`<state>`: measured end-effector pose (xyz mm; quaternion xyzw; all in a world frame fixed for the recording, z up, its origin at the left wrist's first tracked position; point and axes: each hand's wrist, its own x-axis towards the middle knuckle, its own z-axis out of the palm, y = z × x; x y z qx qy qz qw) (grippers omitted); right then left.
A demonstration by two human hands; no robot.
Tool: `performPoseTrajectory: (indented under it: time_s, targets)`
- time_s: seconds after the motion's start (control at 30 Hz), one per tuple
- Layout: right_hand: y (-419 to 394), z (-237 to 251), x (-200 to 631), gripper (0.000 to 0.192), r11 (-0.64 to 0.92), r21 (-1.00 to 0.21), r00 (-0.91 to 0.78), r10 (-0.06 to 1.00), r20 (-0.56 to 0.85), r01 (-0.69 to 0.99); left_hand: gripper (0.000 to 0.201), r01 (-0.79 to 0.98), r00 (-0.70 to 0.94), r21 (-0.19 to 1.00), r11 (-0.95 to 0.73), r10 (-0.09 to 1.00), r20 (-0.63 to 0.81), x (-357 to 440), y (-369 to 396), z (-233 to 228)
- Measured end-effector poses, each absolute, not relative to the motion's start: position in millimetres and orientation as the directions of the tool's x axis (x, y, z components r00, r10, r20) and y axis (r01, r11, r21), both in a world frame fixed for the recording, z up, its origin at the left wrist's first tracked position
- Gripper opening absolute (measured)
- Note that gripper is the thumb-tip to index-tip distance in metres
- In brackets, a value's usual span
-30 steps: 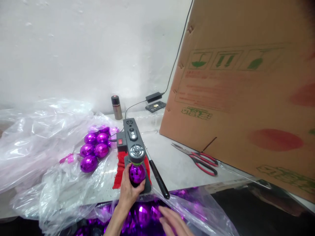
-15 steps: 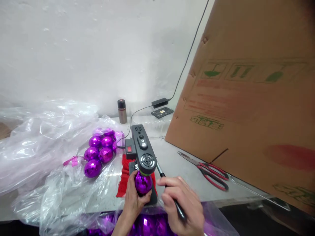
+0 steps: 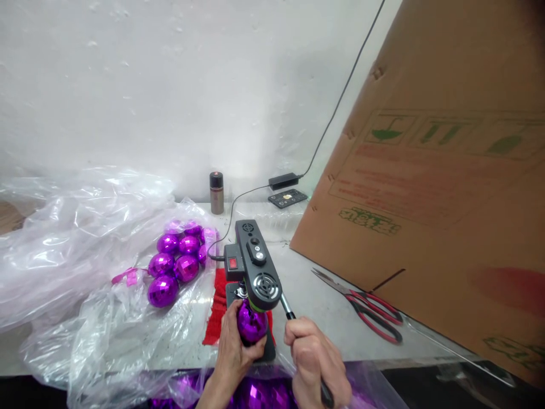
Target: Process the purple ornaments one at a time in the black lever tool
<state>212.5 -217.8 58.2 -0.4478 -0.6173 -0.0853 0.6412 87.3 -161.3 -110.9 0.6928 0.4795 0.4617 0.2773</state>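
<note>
Head view, from left to right: a clear plastic bag (image 3: 63, 255) covers the left of the frame, with a group of purple faceted balls (image 3: 176, 261) lying on it. At lower centre, the left hand (image 3: 236, 355) is curled around one purple ball (image 3: 251, 325) and holds it under the head of a small black press machine (image 3: 258, 270), which stands on a red cloth (image 3: 217, 309). Just right of it, the right hand (image 3: 315, 360) is closed as a fist around the black lever handle (image 3: 289, 314). Red scissors (image 3: 366, 307) lie further right, near the big cardboard box (image 3: 447, 187).
</note>
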Motion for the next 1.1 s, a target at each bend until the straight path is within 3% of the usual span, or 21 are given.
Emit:
performPoseTrajectory:
  time_s: [0.63,1.1]
  targets:
    - [-217,51,209,0.037,0.602,-0.492,0.255,0.439,0.862,0.629,0.075,0.370,0.062,0.883,-0.291,0.955,0.289,92,-159,-104]
    - [-218,44,210,0.035,0.599,-0.519,0.271,0.458,0.846,0.610,0.073,0.374,0.097,0.868,-0.327,0.945,0.314,88,-159,-102]
